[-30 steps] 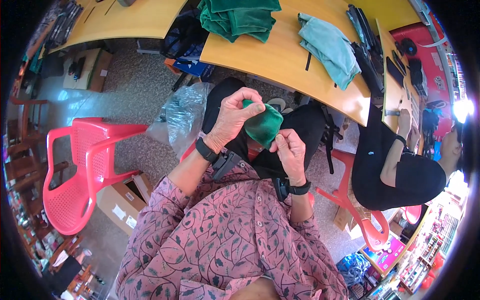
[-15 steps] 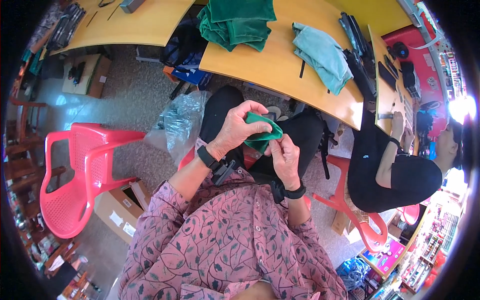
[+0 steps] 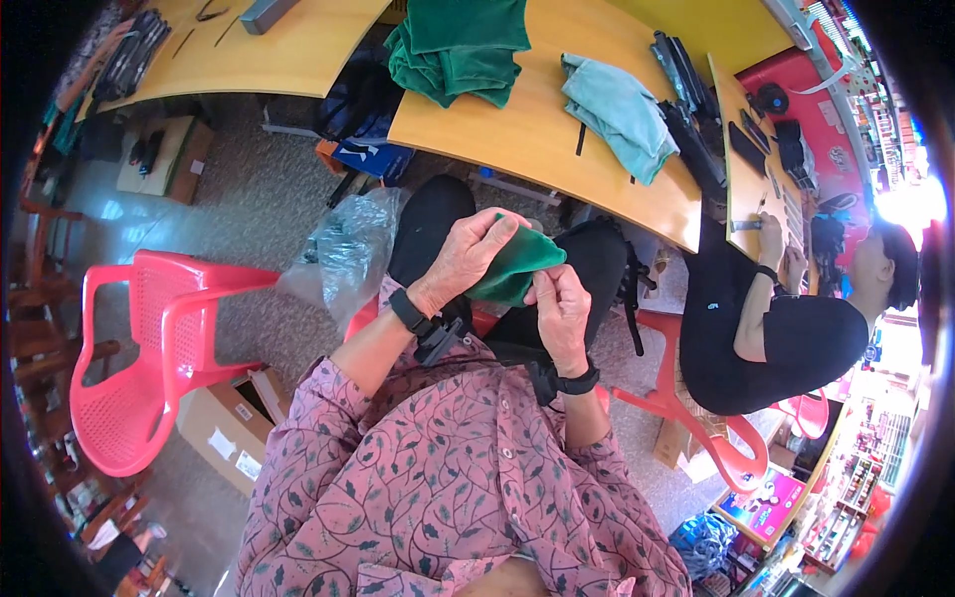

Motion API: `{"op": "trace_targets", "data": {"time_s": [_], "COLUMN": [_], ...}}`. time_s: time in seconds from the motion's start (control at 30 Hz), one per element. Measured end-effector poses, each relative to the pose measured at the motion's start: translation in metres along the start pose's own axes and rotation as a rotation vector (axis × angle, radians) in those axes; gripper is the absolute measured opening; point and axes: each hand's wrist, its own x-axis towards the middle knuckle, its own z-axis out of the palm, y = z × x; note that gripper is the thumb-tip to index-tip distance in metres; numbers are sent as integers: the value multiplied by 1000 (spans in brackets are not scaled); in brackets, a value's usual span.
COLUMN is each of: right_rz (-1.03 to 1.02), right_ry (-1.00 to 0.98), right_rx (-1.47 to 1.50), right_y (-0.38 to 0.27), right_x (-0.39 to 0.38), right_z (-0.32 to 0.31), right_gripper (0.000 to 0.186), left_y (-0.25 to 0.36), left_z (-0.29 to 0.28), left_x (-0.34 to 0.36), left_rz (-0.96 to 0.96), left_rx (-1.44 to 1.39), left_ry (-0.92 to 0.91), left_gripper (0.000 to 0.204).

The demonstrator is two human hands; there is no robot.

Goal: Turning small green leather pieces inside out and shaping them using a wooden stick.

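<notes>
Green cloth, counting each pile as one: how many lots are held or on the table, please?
3: one piece between the left hand and right hand, a dark pile on the table, and a pale pile farther right. Others may be hidden.

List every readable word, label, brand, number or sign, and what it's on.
None can be read.
White labels on the cardboard box: too small.
White mark on the blue box: blurred.
Print on the pink box: too small.
White mark on the co-worker's black trousers: too small.
Green cloth: no text shows.
</notes>
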Motion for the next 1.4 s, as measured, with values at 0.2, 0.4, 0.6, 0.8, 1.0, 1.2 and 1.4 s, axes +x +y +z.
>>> {"op": "trace_targets", "data": {"time_s": [0.2,0.4,0.6,0.8,1.0,1.2,1.4], "right_rz": [6,88,160,225,307,320,145], "right_ry": [28,21,6,-33,-120,-246,-341], "right_rx": [24,244,467,435,335,139,-235], "right_y": [-2,-6,-3,2,6,7,2], "right_x": [-3,-8,-5,4,7,21,25], "right_z": [-3,-9,-10,-12,-10,-21,-27], "right_gripper": [9,11,12,14,13,14,9], "left_y": [-8,-13,-19,-3,2,-4,-7], "left_z": [-1,-4,-9,-12,-21,-27,-27], "left_x": [2,5,8,10,14,17,18], "left_rz": [15,22,-28,215,505,273,291], "left_rx": [-44,71,24,2,632,396,407], "left_ry": [115,133,171,171,117,66,99], "left_gripper": [33,36,30,36,28,12,12]}}
